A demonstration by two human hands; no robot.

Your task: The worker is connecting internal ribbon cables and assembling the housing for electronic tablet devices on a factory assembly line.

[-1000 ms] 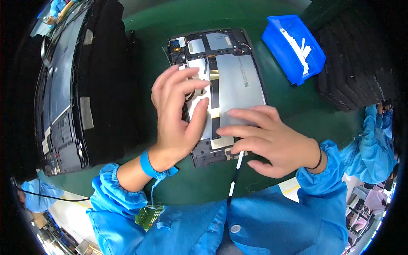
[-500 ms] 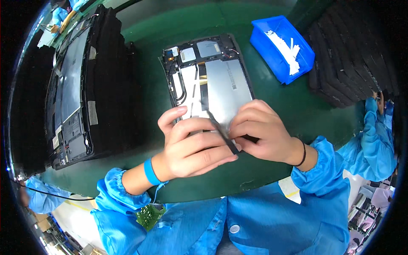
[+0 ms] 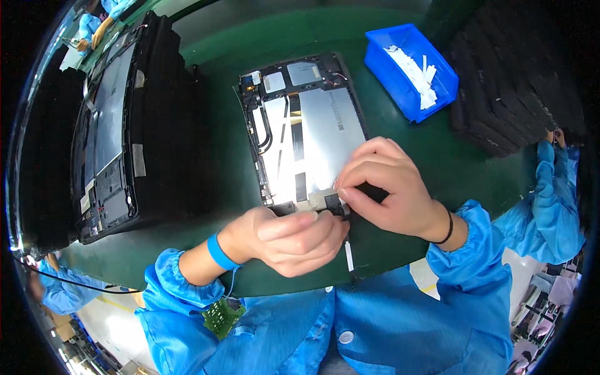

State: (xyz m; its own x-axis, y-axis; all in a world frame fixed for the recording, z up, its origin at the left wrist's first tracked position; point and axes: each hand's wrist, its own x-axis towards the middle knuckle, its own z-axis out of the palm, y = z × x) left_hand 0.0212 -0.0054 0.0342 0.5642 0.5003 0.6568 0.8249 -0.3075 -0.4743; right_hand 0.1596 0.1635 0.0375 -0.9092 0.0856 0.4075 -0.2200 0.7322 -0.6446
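Observation:
An opened tablet-like device lies on the green table, its silver panels and black frame facing up. At its near edge, a pale strip of tape lies between my hands. My right hand is closed, thumb and forefinger pinched at the right end of that strip. Curled at the near edge of the device, my left hand is closed too. A slim dark-and-white stick-like thing juts out below its fingertips; its kind is unclear and the grip on it is partly hidden.
A blue bin with white strips stands at the far right. Black foam-like trays are piled beside it. On the left, another opened device rests on a tall black stack. Other people in blue sleeves are around the table.
My left hand has drawn down toward the device's near edge, uncovering more panel. The slim thing that slanted up across its fingers now points down below them. My right hand has barely moved.

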